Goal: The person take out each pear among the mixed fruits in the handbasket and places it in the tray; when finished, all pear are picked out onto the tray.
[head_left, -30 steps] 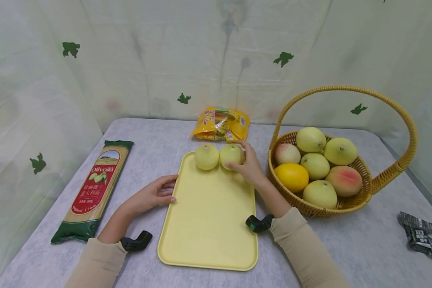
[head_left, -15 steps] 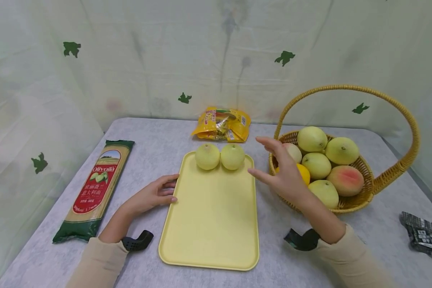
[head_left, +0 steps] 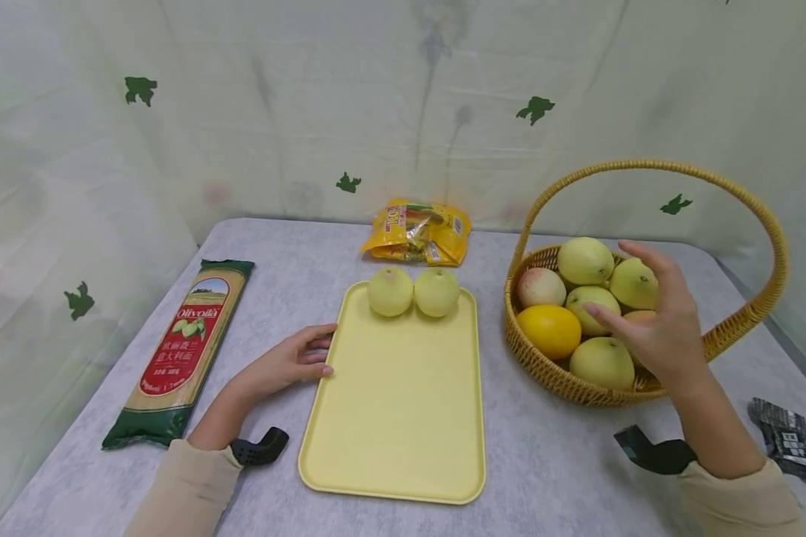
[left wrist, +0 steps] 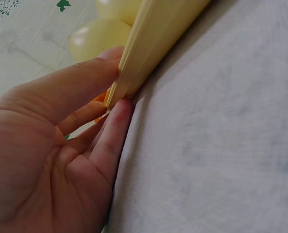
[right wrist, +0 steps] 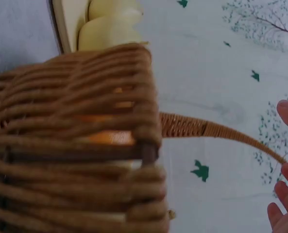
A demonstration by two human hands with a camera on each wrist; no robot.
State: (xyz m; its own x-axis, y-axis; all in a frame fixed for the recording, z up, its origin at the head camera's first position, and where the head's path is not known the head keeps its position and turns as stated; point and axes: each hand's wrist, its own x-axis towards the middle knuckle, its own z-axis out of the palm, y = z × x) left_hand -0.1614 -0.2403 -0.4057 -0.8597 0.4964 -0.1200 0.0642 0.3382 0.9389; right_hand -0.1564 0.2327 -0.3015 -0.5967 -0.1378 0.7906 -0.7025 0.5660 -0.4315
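My left hand holds the left edge of a pale yellow tray, its thumb over the rim and fingers against the outer side, as the left wrist view shows. Two round yellow-green fruits, a left one and a right one, sit side by side at the tray's far end. Over the right side of a wicker basket, my right hand hovers with thumb and fingers spread, holding nothing. Below it lie several yellow-green fruits, a yellow fruit and a small peach; the hand partly hides a larger peach.
The basket's tall handle arches above the fruit. A yellow snack bag lies behind the tray, a spaghetti packet at the left. At the right edge is a small black packet. A patterned curtain stands behind the table.
My right hand has let go of the right fruit on the tray and moved right, over the basket. My left hand stays at the tray edge.
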